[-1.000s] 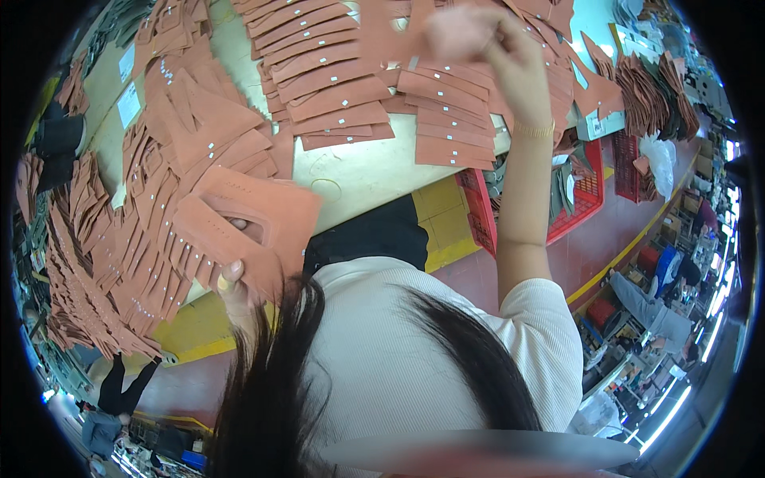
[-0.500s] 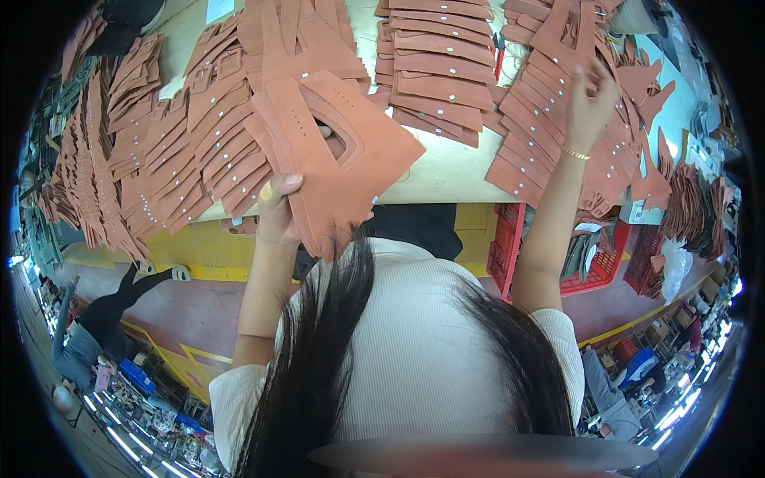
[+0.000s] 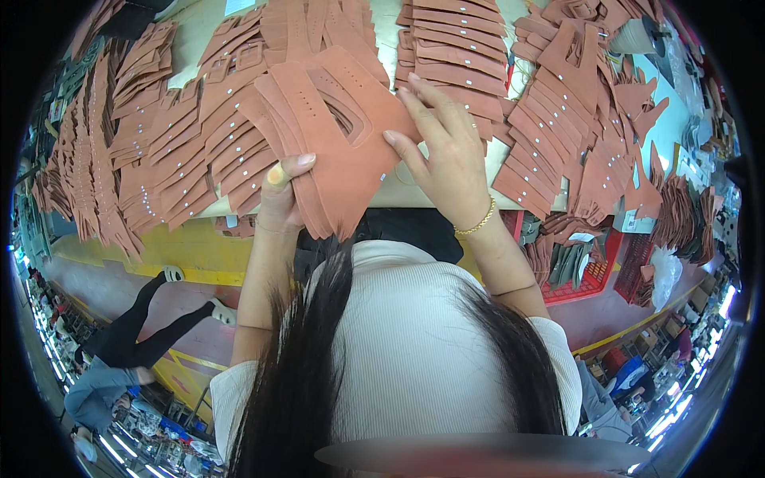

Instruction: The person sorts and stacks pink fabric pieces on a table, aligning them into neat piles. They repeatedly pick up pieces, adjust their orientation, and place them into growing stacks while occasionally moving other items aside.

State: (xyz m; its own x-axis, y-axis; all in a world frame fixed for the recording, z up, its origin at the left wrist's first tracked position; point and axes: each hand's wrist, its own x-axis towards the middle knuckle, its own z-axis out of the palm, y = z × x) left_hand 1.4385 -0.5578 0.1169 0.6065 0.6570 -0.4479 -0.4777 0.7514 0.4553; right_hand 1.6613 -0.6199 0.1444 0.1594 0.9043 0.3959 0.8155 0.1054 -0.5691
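Observation:
My left hand [image 3: 284, 187] grips several terracotta leather-like cut pieces [image 3: 351, 179] in a fanned stack, its thumb on top at their lower left edge. The top piece has a curved cut-out, a row of small holes along one strap and a small white tag near its right edge. My right hand [image 3: 450, 147], with a gold bracelet at the wrist, is at the right corner of this stack. Its thumb lies over the top piece, and its fingers are stretched out and apart. Part of that corner is hidden by the hand.
Overlapping rows of similar pieces [image 3: 179, 135] cover the table's left. More rows lie at the back middle [image 3: 454, 52] and right [image 3: 550, 119]. A red crate [image 3: 594, 279] holding cut pieces stands below the table at right. Another person [image 3: 119, 350] is at the lower left.
My right hand has come from the rows on the right to the right corner of the held pieces. The left hand still grips them, their edges more fanned. The person at lower left has moved.

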